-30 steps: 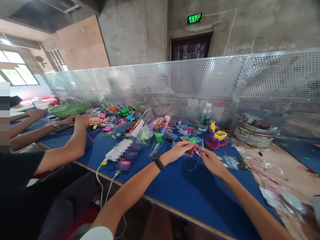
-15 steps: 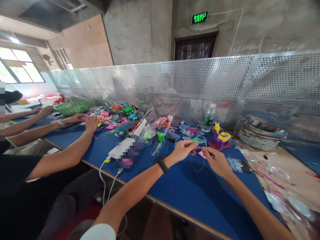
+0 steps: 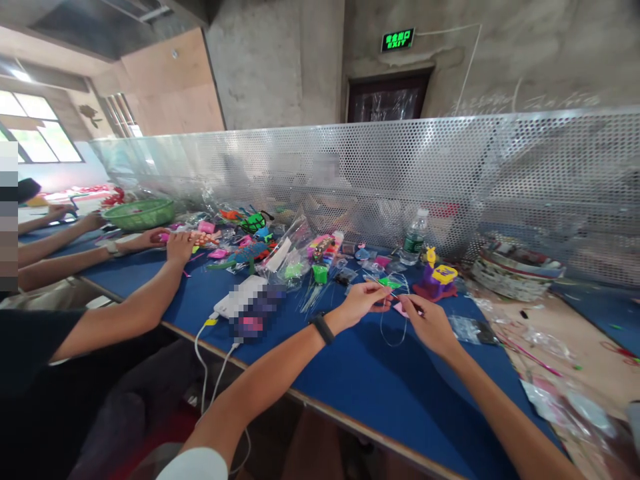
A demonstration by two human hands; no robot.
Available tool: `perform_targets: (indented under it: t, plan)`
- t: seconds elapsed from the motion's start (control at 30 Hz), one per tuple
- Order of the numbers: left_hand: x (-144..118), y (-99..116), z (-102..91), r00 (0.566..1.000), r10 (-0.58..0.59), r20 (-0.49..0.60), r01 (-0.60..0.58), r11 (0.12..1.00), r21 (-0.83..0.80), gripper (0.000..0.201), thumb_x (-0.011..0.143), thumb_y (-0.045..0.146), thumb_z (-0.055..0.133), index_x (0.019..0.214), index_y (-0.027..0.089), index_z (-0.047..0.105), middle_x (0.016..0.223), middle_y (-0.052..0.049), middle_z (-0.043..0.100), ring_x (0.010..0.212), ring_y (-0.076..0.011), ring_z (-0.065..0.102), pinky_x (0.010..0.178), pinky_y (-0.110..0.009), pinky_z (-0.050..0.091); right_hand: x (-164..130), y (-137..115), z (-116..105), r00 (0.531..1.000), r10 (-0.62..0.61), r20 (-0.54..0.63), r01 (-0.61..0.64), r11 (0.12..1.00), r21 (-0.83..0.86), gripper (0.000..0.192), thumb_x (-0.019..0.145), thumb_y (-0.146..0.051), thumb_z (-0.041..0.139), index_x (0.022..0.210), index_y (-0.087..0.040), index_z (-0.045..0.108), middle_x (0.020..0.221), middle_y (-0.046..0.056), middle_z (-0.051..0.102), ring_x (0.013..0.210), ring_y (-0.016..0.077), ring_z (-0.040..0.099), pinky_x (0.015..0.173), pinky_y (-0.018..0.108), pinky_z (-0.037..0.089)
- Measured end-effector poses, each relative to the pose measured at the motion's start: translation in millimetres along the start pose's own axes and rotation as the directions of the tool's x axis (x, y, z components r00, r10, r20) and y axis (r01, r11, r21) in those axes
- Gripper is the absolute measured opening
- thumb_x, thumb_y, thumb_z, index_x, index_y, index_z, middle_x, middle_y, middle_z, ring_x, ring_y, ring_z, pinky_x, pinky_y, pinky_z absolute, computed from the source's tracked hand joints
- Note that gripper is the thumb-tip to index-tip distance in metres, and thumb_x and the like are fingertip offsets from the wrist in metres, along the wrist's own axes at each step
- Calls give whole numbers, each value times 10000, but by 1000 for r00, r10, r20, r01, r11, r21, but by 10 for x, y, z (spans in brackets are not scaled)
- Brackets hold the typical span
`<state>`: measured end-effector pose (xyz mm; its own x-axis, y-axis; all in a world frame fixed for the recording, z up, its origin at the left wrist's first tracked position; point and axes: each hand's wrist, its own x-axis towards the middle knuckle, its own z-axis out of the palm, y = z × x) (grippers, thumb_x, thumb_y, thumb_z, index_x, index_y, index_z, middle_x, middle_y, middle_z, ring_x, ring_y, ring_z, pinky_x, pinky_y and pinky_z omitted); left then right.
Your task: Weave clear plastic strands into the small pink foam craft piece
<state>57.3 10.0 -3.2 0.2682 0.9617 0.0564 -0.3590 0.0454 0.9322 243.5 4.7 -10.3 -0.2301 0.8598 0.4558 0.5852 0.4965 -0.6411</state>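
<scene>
Nearest to me, two bare forearms stretch out over the blue felt-like table (image 3: 380, 393), which has a pale wooden edge along its front. The left hand (image 3: 361, 301), with a black band (image 3: 321, 328) round its wrist, has its thumb and fingertips pinched together on the end of a thin clear thread (image 3: 393, 330); the right hand (image 3: 425, 321) faces it, just beside, fingers likewise closed on the same thread and on what looks like a small pink piece (image 3: 400, 309), too small to make out. The thread hangs between the two hands in a slack loop, its lowest curve lying close to the cloth. A little left sits a white oblong power bank (image 3: 237, 299) with two white cables trailing over the table edge. Past the hands stands a chunky plastic toy (image 3: 434, 279) in purple, yellow and red, and a clear water bottle (image 3: 414, 238) with a green label, upright. Crinkled transparent bags (image 3: 290, 253) full of bright beads and foam shapes spread leftward, toward another person's arm (image 3: 125, 313) resting on the cloth. A green woven plastic basket (image 3: 140, 214) sits further left, a round wicker one (image 3: 515, 270) off to the right. Behind everything runs a perforated metal screen (image 3: 450, 167), shiny and dotted with small round holes, before rough concrete wall and a glowing green exit sign (image 3: 397, 39).
</scene>
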Motion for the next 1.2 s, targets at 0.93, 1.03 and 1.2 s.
perform_targets:
  t: [0.93,1.03,1.2]
  plan:
    - [31,-59,-73,999,-7,39,1,989,147,431,684,479,841,914,121,769,917,-109,741,781,-155,673,852,-379,558,31,124,-30,999,-6,-32,5,999,-52,390,945,-494,462,877,-222,734,832,62,757,736,228,687,647,327,505]
    - [38,-71,-62,1000,11,20,-14,990,139,384,700,442,840,909,128,767,918,-108,741,800,-170,676,858,-397,555,44,127,-25,984,-80,-160,70,995,-66,341,933,-481,510,944,-206,711,930,88,730,831,240,669,744,367,524]
    - [44,-61,-64,998,59,-18,-57,992,113,352,726,413,825,927,130,767,901,-91,726,795,-156,656,841,-373,558,34,42,-67,872,-201,-447,160,979,-128,272,924,-408,554,1009,-183,681,1002,117,631,973,255,609,864,409,517]
